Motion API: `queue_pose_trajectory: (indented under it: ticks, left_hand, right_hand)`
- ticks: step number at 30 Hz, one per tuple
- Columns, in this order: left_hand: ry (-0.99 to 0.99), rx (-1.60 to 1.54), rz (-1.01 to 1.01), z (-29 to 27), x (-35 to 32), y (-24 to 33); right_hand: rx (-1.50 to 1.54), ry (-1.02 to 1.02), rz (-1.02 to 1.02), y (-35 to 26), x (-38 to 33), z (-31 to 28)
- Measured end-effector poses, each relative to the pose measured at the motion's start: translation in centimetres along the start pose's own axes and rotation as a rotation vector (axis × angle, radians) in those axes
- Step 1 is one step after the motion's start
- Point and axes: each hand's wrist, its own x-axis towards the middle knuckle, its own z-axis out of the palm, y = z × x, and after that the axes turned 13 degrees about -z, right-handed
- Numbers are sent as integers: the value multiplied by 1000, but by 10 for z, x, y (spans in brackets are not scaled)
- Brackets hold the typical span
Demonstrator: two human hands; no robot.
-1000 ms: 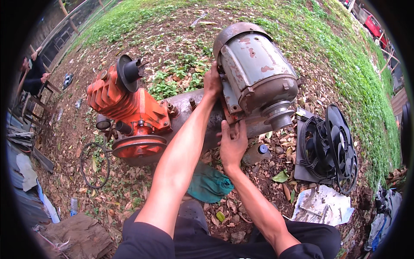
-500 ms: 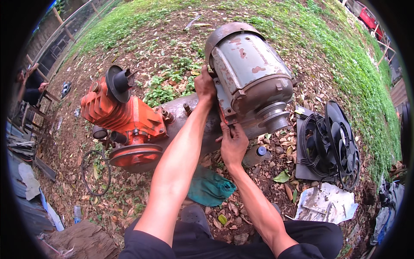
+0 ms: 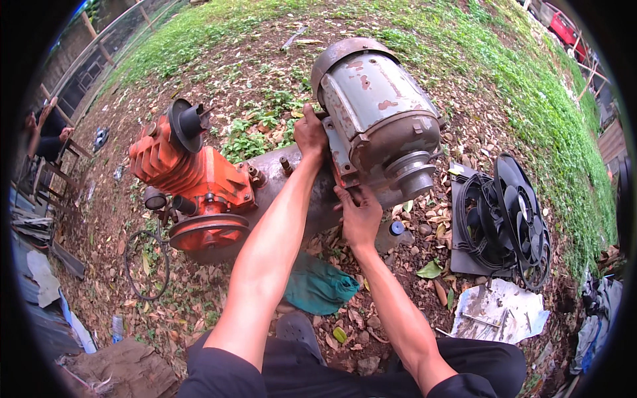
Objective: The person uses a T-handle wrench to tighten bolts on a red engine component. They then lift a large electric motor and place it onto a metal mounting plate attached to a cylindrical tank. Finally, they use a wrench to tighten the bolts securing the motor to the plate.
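Note:
A grey electric motor with peeling paint and a stepped pulley sits on the right part of a dark steel air tank. My left hand is closed at the left edge of the motor's mounting foot, its fingers partly hidden behind the knuckles. At the near corner of the same foot, just below a bolt, my right hand has its fingers bent and pressed in under the edge. What those fingertips hold, if anything, is hidden. On the tank's left part stands an orange compressor pump with a flywheel.
A green cloth and a clear bottle with a blue cap lie near the tank. Black radiator fans stand at right, above a dirty white sheet with metal tools. A belt loop lies left. Someone sits far left.
The view has shifted slightly, and the motor appears a little further left. My left thumb sticks up more at the motor's foot. Both hands remain at the same places on it.

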Motion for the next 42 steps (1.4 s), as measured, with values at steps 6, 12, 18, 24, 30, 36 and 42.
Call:
queue_pose_trajectory:
  ticks: [6, 12, 18, 24, 30, 36, 42]
  left_hand:
    - [-86, -453, 149, -3, -12, -14]
    - [-275, -592, 51, 9, -72, -20]
    - [-456, -545, 36, -7, -68, -21]
    - [-576, -487, -81, -8, -78, -13]
    - [-628, -571, -92, -16, -64, -17]
    - [-532, -914, -483, 2, -100, 17]
    - [-717, -719, -259, -15, -87, -9]
  right_hand:
    - [-181, 9, -239, -5, -5, -12]
    - [-244, -69, -261, 3, 15, -44]
    - [-32, 294, -90, -22, 56, -90]
    - [178, 272, -224, -27, 148, -151]
    - [276, -29, -153, -51, 205, -141]
    - [402, -255, -66, 14, 204, -123]
    - [519, -230, -184, -7, 208, -117]
